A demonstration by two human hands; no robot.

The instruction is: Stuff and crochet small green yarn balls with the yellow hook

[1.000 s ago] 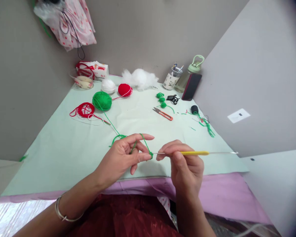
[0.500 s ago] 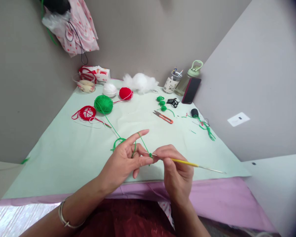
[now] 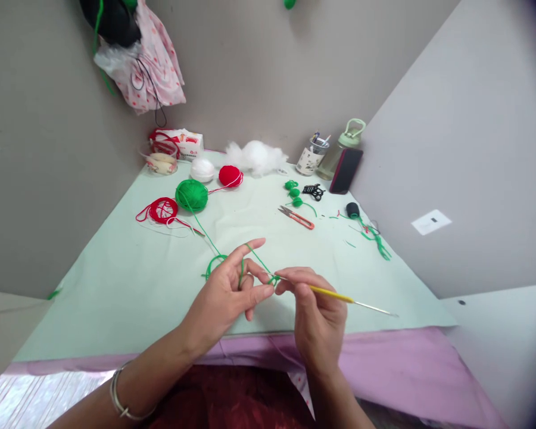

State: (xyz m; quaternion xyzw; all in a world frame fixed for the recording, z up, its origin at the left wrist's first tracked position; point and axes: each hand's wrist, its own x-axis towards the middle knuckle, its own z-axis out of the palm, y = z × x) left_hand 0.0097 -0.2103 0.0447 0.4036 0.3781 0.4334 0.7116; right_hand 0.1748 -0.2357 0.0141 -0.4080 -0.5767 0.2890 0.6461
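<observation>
My right hand [image 3: 320,316] is closed around a crochet hook [image 3: 333,293] with a yellow handle; its rear metal end points right. The hook's front end sits in a small loop of green yarn [image 3: 274,279] between my hands. My left hand [image 3: 232,286] pinches that green yarn at thumb and fingertips, its index finger stretched out with the strand over it. From there the strand runs back to a green yarn ball [image 3: 192,196] on the table. More green yarn lies in loose curls [image 3: 212,265] behind my left hand.
Orange thread snips [image 3: 297,218] lie mid-table near small green crocheted pieces [image 3: 295,193] and a black claw clip [image 3: 313,191]. Red yarn [image 3: 164,210], a white ball [image 3: 202,170] and stuffing [image 3: 258,157] are farther back. A phone [image 3: 346,171] leans on a bottle [image 3: 351,135].
The hook has shifted slightly left, its shaft now less exposed between my hands. The green loop at the hook looks wider and more open. The whole view has tilted a little.
</observation>
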